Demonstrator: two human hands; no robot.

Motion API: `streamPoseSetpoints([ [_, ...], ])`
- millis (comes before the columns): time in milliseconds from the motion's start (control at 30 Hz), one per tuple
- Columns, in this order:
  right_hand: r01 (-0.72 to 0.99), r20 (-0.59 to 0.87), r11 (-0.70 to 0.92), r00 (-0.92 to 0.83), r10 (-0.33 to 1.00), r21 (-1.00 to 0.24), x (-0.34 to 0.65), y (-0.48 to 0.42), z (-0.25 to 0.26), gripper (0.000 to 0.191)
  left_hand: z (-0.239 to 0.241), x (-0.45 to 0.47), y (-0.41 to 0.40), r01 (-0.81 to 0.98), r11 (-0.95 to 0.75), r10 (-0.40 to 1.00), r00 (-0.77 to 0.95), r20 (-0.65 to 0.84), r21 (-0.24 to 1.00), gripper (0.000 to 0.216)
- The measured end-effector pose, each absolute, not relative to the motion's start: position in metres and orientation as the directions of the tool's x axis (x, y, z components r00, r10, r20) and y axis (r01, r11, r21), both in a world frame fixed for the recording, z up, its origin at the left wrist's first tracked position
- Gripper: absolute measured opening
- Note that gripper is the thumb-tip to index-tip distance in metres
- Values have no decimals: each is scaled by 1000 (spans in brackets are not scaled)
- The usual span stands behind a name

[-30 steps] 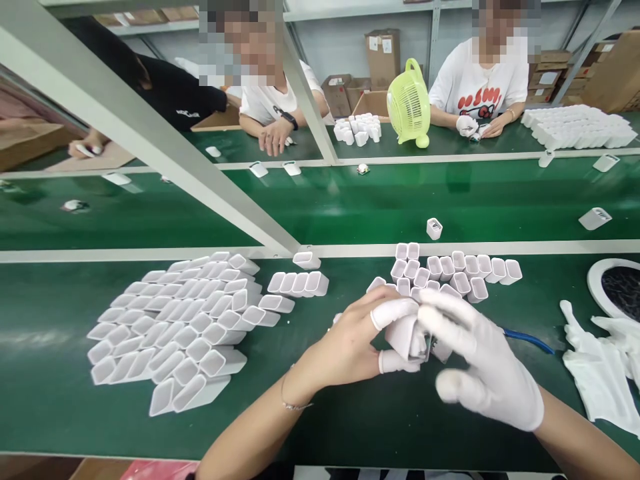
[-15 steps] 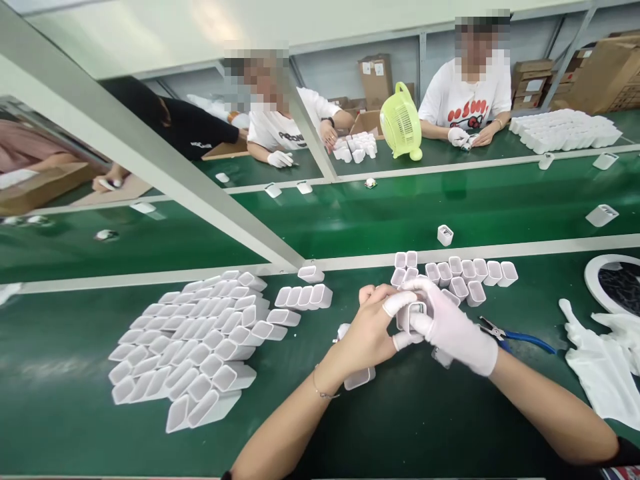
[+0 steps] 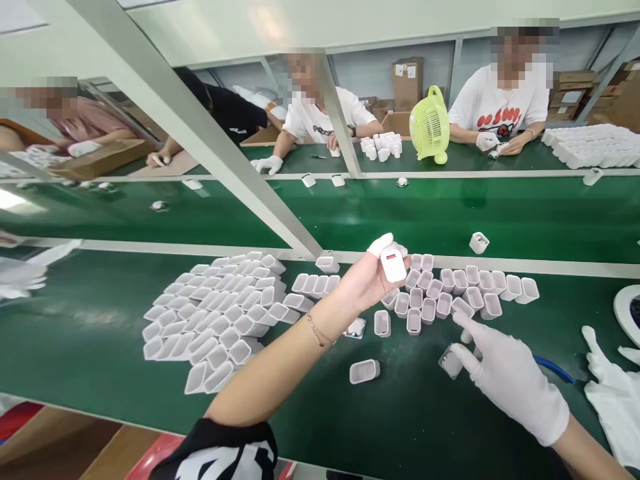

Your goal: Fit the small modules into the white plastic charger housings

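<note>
My left hand (image 3: 371, 275), bare but for white finger cots, is raised over the green table and grips a small white charger housing (image 3: 393, 265) with a red mark on its face. My right hand (image 3: 505, 373), in a white glove, rests low on the table with its index finger stretched toward a cluster of open white shells (image 3: 450, 293); its thumb and fingers touch a small white part (image 3: 450, 361) lying on the mat. A single open shell (image 3: 364, 371) lies in front of my left forearm.
A large heap of white shells (image 3: 220, 317) lies to the left. Blue-handled pliers (image 3: 553, 369) and a white cloth (image 3: 613, 393) lie at the right. A conveyor belt (image 3: 400, 213) carries loose shells beyond. Several people work across it beside a yellow-green fan (image 3: 429, 125). A slanted metal post (image 3: 210, 140) crosses the view.
My hands have come apart. The left one rose toward the belt with the closed housing; the right one dropped to the table by the loose part.
</note>
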State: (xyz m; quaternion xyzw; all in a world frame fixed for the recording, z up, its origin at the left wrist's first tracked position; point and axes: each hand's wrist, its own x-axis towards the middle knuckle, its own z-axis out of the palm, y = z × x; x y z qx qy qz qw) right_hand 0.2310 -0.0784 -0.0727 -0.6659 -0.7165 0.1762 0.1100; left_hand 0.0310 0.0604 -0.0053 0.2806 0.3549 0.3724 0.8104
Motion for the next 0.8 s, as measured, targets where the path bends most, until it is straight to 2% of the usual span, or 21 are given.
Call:
streamPoseSetpoints([
  [67, 981, -68, -2, -12, 998, -195, 229, -82, -89, 42, -8, 32, 59, -380, 557, 799, 488, -352, 739, 39],
  [133, 995, -22, -16, 14, 1000, -100, 227, -84, -105, 44, -15, 32, 63, -298, 476, 824, 480, -301, 828, 40],
  [200, 997, 39, -27, 30, 999, -67, 228, -86, -117, 45, -28, 33, 77, -68, 202, 903, 399, -159, 977, 40],
  [233, 998, 63, -33, 37, 997, -62, 228, -87, -122, 45, -36, 33, 89, 88, 27, 933, 355, -56, 996, 38],
  [267, 997, 77, -34, 39, 996, -65, 229, -88, -125, 45, -44, 32, 103, 267, -153, 946, 317, 63, 952, 34],
  [300, 997, 88, -28, 34, 996, -72, 231, -88, -128, 46, -52, 32, 118, 371, -244, 944, 301, 132, 896, 27],
  [367, 996, 94, 2, 7, 996, -90, 233, -89, -130, 49, -70, 30, 150, 467, -304, 935, 315, 164, 830, 17],
  [467, 995, 70, 29, -22, 997, -98, 234, -91, -127, 59, -94, 26, 186, 589, -373, 914, 366, 176, 717, 17],
  [633, 998, 38, -12, 14, 999, -59, 222, -93, -120, 67, -115, 23, 196, 682, -470, 865, 483, 136, 561, 26],
  [733, 998, -26, -25, 24, 999, -61, 211, -94, -122, 55, -108, 18, 180, 684, -516, 842, 517, 156, 516, 45],
  [800, 996, -42, 43, -46, 998, -78, 209, -94, -122, 43, -99, 7, 162, 677, -539, 828, 534, 169, 502, 51],
])
